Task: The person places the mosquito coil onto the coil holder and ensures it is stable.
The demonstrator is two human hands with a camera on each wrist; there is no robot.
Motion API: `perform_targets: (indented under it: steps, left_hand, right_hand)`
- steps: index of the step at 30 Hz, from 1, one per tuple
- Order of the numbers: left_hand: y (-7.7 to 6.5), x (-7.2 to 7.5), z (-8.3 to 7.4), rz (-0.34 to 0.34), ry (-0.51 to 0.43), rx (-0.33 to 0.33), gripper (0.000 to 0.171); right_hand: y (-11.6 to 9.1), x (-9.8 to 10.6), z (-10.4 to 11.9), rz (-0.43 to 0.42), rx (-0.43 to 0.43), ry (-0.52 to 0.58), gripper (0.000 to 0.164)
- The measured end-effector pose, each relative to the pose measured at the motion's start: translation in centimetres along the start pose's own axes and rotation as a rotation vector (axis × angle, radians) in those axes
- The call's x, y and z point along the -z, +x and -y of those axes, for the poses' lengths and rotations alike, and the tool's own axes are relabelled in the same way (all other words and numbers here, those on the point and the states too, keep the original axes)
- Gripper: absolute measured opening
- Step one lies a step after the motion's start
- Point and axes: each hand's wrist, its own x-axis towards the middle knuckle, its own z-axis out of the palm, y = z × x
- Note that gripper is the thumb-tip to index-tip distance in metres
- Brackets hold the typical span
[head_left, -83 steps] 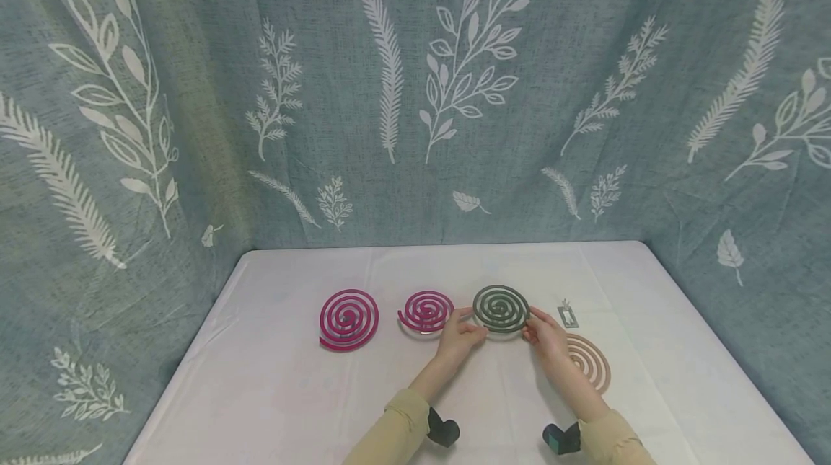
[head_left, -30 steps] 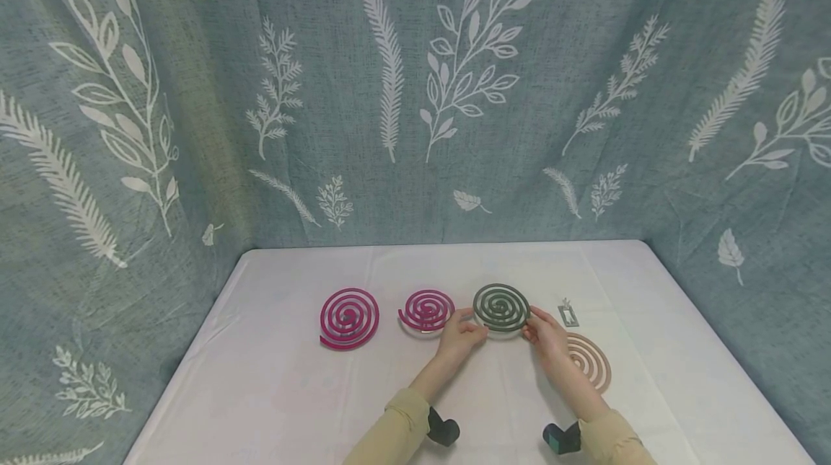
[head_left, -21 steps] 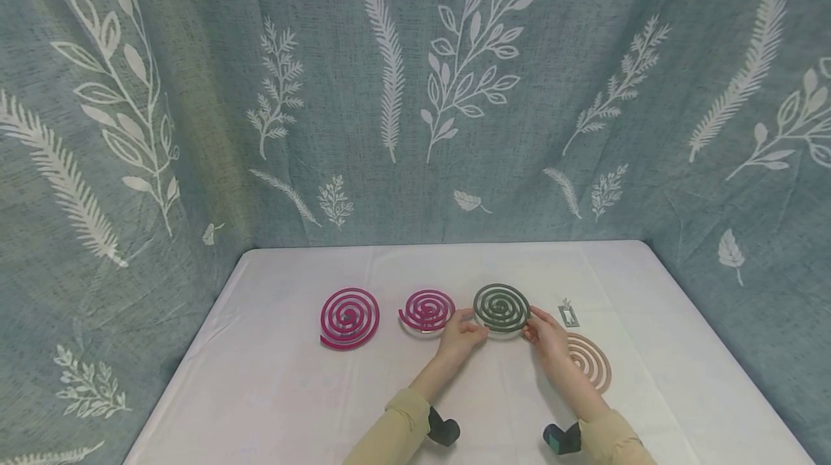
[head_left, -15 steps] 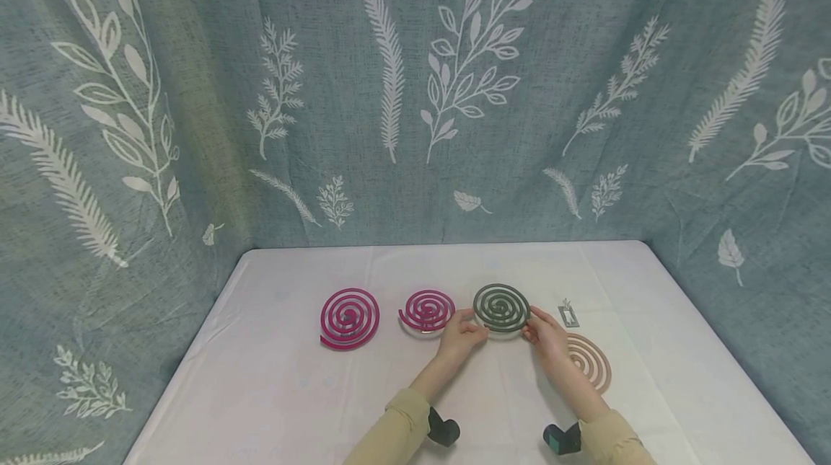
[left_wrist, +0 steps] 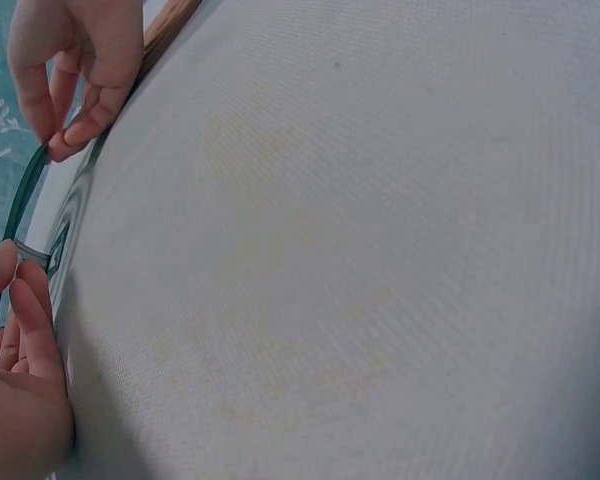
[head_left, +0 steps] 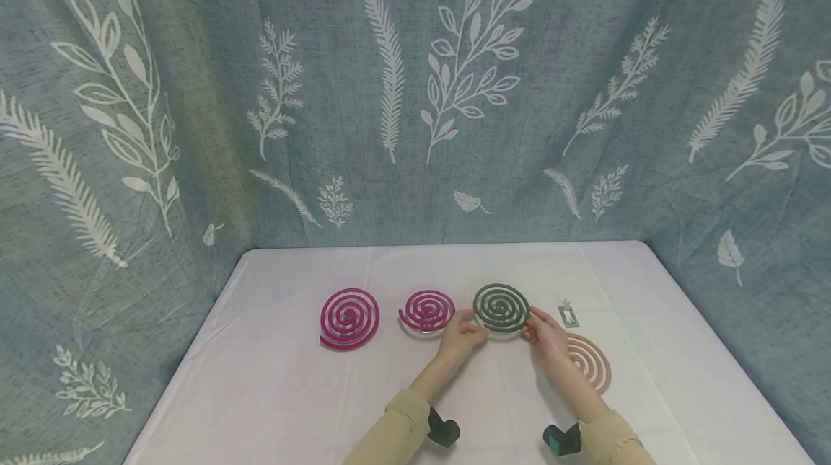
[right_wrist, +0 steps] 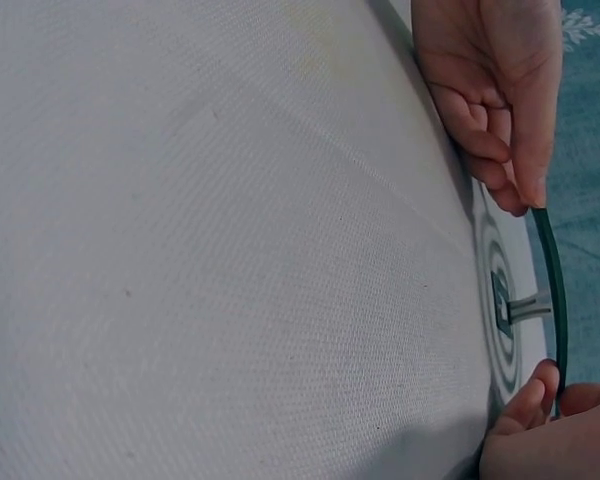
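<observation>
A dark green mosquito coil point(head_left: 501, 308) is raised a little over the white table. On its left edge my left hand point(head_left: 459, 339) pinches it between thumb and fingers. My right hand point(head_left: 548, 335) pinches the opposite edge. Both wrist views show the green coil edge-on, roughly level, with a small metal stand point(right_wrist: 528, 307) rising beneath its middle; whether the two are firmly joined I cannot tell. Close to my left fingers lies a pink mosquito coil point(head_left: 427, 311), partly covered by that hand. A tan mosquito coil point(head_left: 594, 362) is half hidden behind my right forearm.
Another pink mosquito coil point(head_left: 348, 319) lies farther left on the white tablecloth point(head_left: 292, 407). Just beyond my right hand is a flat metal coil stand point(head_left: 568, 315). A blue-green leaf-patterned curtain point(head_left: 415, 198) encloses the table's back and sides.
</observation>
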Motion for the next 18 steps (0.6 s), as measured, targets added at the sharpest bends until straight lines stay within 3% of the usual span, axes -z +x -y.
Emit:
perform_targets:
  steps: [18]
  left_hand:
    - [0.06, 0.08, 0.31, 0.009, -0.021, -0.004, 0.05]
  right_hand:
    - [-0.29, -0.15, 0.07, -0.014, 0.001, 0.008, 0.05]
